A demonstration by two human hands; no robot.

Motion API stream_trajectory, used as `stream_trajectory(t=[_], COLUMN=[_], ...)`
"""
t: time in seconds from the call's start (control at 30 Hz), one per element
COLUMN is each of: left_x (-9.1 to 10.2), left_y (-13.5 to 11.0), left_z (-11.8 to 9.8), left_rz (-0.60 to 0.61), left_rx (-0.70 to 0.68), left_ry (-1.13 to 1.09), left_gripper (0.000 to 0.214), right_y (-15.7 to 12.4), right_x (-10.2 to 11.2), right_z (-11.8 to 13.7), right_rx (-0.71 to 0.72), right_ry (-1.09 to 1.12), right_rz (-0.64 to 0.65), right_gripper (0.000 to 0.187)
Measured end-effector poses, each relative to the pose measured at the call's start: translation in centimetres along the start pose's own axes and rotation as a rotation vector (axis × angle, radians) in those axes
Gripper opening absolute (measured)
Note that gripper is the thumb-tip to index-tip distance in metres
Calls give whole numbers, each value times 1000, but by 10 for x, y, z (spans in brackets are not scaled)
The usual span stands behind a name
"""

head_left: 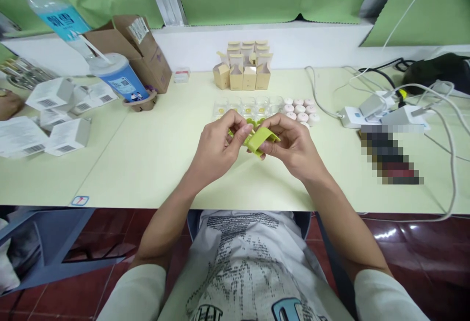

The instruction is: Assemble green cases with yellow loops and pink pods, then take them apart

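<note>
My left hand (223,146) and my right hand (294,146) meet over the table, both closed on a lime-green folded piece (260,138) that looks like a small open-sided sleeve. The left fingers pinch its left end, while the right thumb and fingers grip its right side. Just beyond my hands stand rows of clear containers (261,107), some with yellow marks inside. More green pieces (251,122) show partly behind my fingers. Several pinkish-white round items (301,110) sit grouped to the right of the containers.
Open kraft boxes (243,77) stand at the back. To the left are white boxes (66,135), a blue cup (127,82), a bottle (55,15) and a cardboard box (141,49). Power strips (389,115) with cables and a blurred-out item (391,157) lie right. Another person's hand (9,103) appears far left.
</note>
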State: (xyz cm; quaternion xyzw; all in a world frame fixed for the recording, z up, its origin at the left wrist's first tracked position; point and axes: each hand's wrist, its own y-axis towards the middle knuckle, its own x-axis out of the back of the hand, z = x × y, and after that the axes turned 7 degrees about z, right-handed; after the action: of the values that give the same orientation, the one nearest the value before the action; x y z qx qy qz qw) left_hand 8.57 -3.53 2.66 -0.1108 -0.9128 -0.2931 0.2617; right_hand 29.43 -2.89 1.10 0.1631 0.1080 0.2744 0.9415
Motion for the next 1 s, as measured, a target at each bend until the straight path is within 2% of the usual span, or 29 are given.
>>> stream_trajectory(t=[0.17, 0.43, 0.53, 0.6, 0.63, 0.73, 0.83, 0.9, 1.0], left_x=[1, 1, 12, 26, 33, 50, 53, 50, 43], left_y=[0, 1, 1, -2, -4, -13, -21, -23, -25], left_z=[2, 4, 0, 1, 3, 23, 57, 77, 95], left_rz=[-32, 8, 26, 36, 49, 143, 224, 237, 187], left_rx=[11, 70, 104, 122, 127, 142, 190, 221, 235], left_ry=[-7, -128, -206, -163, -105, 199, 536, 626, 584], left_gripper=[29, 41, 41, 40, 38, 25, 17, 18, 18], right_y=[0, 0, -3, -6, -8, -12, -11, -9, -6], right_x=[0, 0, 7, 16, 22, 35, 38, 35, 30], right_z=[0, -4, 2, 10, 14, 23, 23, 20, 13], right_rx=[18, 24, -23, -47, -45, -13, -2, -23, -47], right_ry=[35, -4, -123, -215, -253, -325, -337, -322, -316], right_rz=[-6, -11, -84, -146, -176, -240, -250, -229, -192], right_gripper=[46, 42, 54, 66, 66, 50, 40, 38, 38])
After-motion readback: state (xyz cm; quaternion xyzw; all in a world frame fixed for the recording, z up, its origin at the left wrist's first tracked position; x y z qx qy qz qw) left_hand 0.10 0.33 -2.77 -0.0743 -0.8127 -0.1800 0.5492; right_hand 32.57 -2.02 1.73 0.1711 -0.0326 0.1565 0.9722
